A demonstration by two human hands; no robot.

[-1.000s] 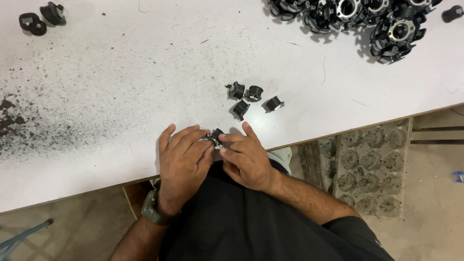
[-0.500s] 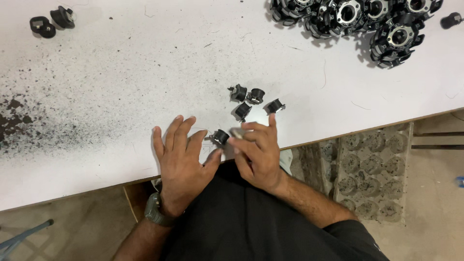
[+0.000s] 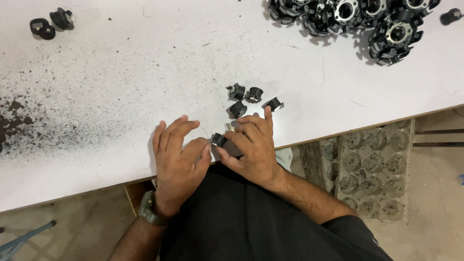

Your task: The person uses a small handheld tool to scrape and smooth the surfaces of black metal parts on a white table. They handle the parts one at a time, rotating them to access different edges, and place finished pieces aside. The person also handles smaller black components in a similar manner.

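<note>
Both hands rest at the near edge of a white surface, meeting over one small black part with a bit of silver metal on it. Left hand lies mostly flat, fingers spread forward, its thumb tip pressed against the left side of the small black part; a dark wristwatch sits on that wrist. Right hand curls around the part from the right, thumb and bent fingers gripping it, with the index finger stretched out straight ahead. So the small black part is pinched between the two hands, just above the surface edge and close to the person's dark shirt. Just beyond the right hand's fingertips, four similar loose black parts lie in a little cluster on the surface, one nearly touching the outstretched finger. Far beyond the small black part and to its right, a heap of larger black round pieces with metal rings sits at the far edge. Far to its left, two more dark pieces lie by the far corner, and black dust speckles cover the left side of the surface.
</note>
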